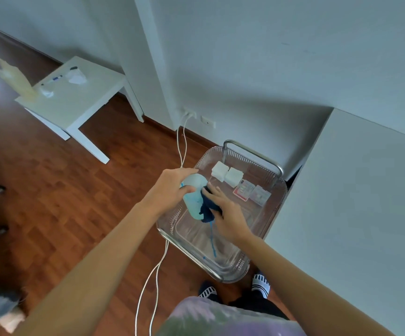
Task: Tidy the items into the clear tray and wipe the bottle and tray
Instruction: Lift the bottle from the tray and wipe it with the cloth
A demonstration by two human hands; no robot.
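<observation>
- Wiping is the step in hand, by my reading: the pale blue bottle (193, 198) is held over the near-left part of the clear tray (278, 204), with a dark blue cloth (207, 209) pressed against its side.
- Left hand (172, 187) grips the bottle from above and from the left, fingers curled over its upper end, arm reaching forward from low left.
- Right hand (228, 214) closes on the cloth, fingers spread flat over it against the bottle, wrist bent inward.
- Two white pads (227, 174) and two small clear boxes (252, 192) already lie at the tray's far end, so the tidying looks largely done.
- Next, likely: turn the bottle to reach unwiped faces, set it in the tray, then rub the tray walls and its bare near floor.
</observation>
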